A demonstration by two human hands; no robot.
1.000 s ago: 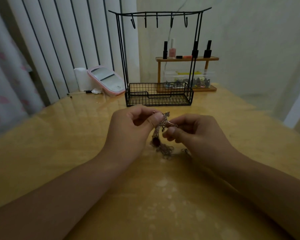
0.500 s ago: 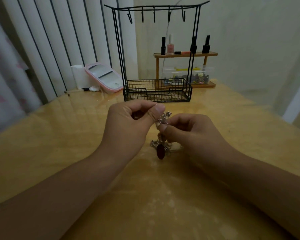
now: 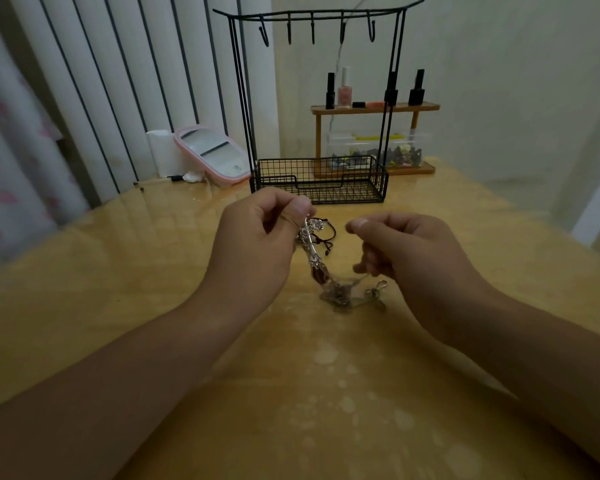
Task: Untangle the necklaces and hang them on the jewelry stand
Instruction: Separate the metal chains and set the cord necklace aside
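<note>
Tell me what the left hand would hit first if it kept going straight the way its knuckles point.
Likely the stand: its wire basket sits just beyond the left hand. Depth is unclear from one view.

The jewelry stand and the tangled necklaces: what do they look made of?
Jewelry stand: looks like thin metal wire with a matte black coating; hooks, posts and grid basket are all slim dark rods. Tangled necklaces: mostly silvery metal links that glint, with a dark cord loop and a dark reddish pendant, possibly stone or glass.
</note>
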